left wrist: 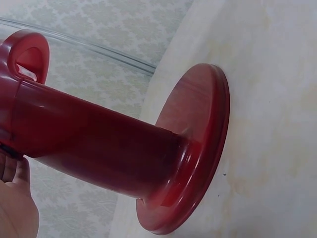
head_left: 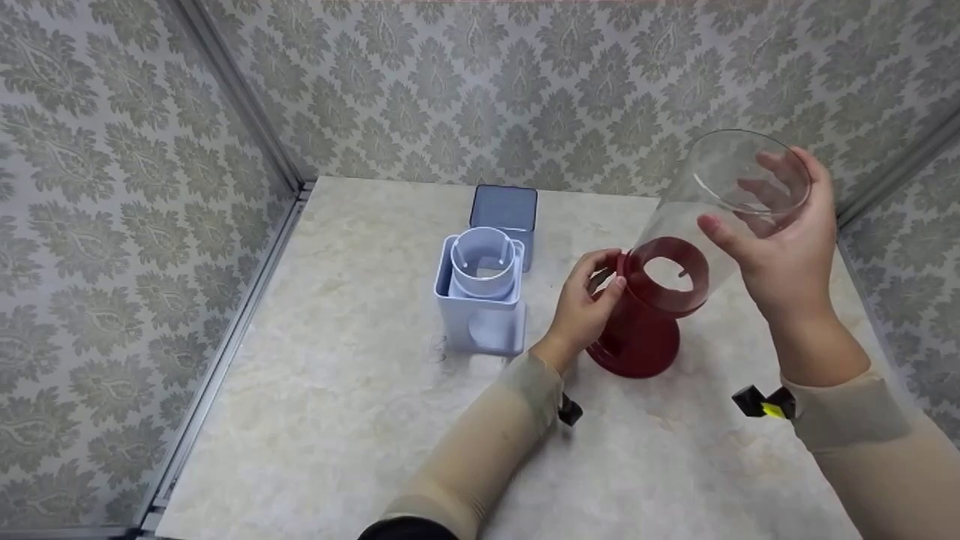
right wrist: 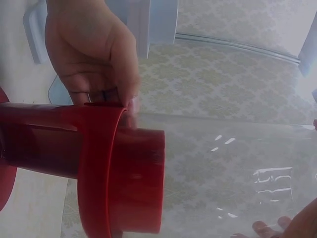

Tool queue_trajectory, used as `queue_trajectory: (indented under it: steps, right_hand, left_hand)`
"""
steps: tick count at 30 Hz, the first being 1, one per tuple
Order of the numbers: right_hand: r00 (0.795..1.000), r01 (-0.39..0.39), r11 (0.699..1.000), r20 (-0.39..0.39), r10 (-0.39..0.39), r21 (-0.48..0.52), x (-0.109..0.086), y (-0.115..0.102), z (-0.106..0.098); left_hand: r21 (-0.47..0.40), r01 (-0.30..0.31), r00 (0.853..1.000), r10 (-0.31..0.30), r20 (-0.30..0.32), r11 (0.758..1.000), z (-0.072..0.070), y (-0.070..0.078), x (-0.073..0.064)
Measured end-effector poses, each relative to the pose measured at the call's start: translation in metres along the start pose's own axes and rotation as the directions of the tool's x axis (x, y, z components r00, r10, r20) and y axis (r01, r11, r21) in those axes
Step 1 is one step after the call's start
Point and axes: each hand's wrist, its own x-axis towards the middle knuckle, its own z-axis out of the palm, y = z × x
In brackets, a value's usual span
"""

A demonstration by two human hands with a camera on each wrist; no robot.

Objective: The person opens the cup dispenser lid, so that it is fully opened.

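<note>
A red dispenser stand [head_left: 637, 349] with a round base stands on the table at the right. On its collar sits a clear cylinder [head_left: 675, 214], tilted in the head view; in the right wrist view the cylinder [right wrist: 223, 173] surrounds the red inner ring. My left hand [head_left: 585, 304] pinches the rim of the red collar between thumb and fingers. The right hand [head_left: 795, 262] grips the cylinder near its open upper end, its fingers showing through the clear wall. Only part of the left hand [left wrist: 17, 208] appears in the left wrist view.
Left of the stand is a pale blue dispenser base [head_left: 476, 322] with a round collar. Behind it stands a square container with a dark blue top [head_left: 504, 208]. A small white piece [head_left: 487, 365] lies in front. Patterned wall panels [head_left: 517, 97] enclose the table [head_left: 337, 375].
</note>
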Motion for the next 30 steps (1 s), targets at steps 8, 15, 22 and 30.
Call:
queue_trajectory:
  steps: [8, 15, 22, 30]
  right_hand:
    - [0.998, -0.05, 0.998, -0.036, 0.048, -0.037, 0.0033, -0.0024, -0.0044]
    - [0.999, -0.037, 0.997, -0.026, 0.036, -0.065, 0.0083, -0.0026, 0.0007]
    - [1.0, -0.028, 0.999, -0.011, 0.028, -0.038, 0.0093, -0.0029, 0.0026]
    - [1.0, -0.002, 1.0, 0.004, 0.002, 0.018, 0.0044, -0.0005, 0.0047]
  left_hand:
    - [-0.012, 0.01, 1.0, -0.01, 0.009, 1.0, 0.0014, -0.0029, -0.0004]
    - [-0.024, -0.001, 1.0, 0.001, -0.012, 1.0, 0.0009, -0.0023, 0.0006]
    - [-0.04, -0.009, 1.0, 0.008, -0.03, 0.999, 0.0012, -0.0009, 0.0009]
    - [-0.042, -0.001, 1.0, 0.0, -0.029, 0.999, 0.0026, -0.0021, -0.0003]
